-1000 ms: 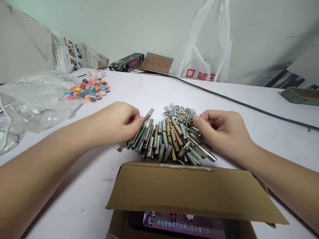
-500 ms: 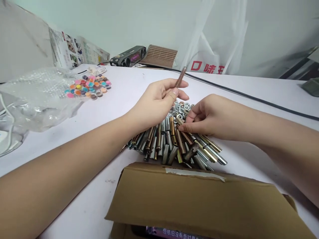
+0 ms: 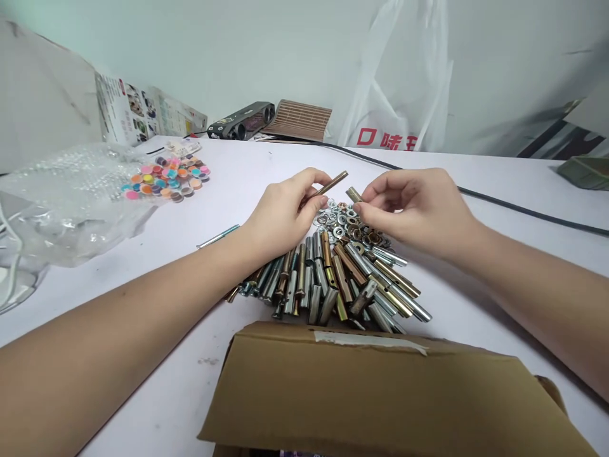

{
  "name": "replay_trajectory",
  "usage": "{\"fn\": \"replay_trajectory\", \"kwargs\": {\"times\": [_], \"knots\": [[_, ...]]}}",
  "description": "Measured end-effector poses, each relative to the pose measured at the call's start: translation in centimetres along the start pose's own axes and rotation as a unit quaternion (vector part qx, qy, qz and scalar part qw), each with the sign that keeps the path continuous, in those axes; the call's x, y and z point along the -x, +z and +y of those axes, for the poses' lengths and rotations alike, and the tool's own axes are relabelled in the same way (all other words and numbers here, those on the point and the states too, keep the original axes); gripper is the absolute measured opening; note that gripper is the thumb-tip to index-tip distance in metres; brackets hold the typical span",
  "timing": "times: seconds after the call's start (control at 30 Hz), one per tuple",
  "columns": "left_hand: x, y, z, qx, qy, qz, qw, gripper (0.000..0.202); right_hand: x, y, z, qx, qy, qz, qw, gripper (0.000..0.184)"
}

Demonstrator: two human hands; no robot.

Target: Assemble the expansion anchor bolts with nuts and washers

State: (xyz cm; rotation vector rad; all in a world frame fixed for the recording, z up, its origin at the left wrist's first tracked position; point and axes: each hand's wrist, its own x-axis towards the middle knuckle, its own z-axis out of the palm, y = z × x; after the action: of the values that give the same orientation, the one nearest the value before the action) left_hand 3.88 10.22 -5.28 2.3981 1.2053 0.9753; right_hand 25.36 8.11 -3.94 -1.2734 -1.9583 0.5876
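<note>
My left hand (image 3: 292, 209) is closed on a bronze-coloured bolt (image 3: 337, 181), whose free end points up and to the right. Between thumb and fingers of my right hand (image 3: 413, 203) is a short metal sleeve (image 3: 353, 194), close to the bolt's end but apart from it. Below both hands lies a pile of metal sleeves (image 3: 342, 279) in silver, gold and copper tones. Bolts (image 3: 280, 279) lie at its left side, partly hidden by my left forearm. Behind the pile are many loose washers and nuts (image 3: 340, 222).
A cardboard box (image 3: 380, 387) stands in front of the pile. To the left are a clear plastic bag (image 3: 71, 190) and colourful round caps (image 3: 166, 178). A black cable (image 3: 514, 203) crosses the table behind my right arm. A black speaker-like device (image 3: 242, 120) sits at the back.
My right hand has risen from the pile with a sleeve in it. My left hand has lowered the bolt and tilted it towards the sleeve. The view has shifted slightly.
</note>
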Motion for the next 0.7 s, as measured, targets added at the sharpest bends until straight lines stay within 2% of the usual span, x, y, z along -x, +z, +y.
{"fn": "replay_trajectory", "kwargs": {"times": [0.13,0.33,0.7], "knots": [[-0.2,-0.1,-0.3,0.007,0.009,-0.009,1.000,0.023,0.4,1.5,0.9,0.062,-0.075,0.067,0.993,0.013],[-0.5,-0.4,-0.2,-0.049,0.020,0.001,0.999,0.022,0.5,1.5,1.5,0.038,-0.106,0.135,0.984,0.018],[-0.5,-0.5,0.1,-0.077,0.038,-0.013,0.996,0.023,0.2,1.7,2.0,0.011,-0.135,0.119,0.984,0.020]]}}
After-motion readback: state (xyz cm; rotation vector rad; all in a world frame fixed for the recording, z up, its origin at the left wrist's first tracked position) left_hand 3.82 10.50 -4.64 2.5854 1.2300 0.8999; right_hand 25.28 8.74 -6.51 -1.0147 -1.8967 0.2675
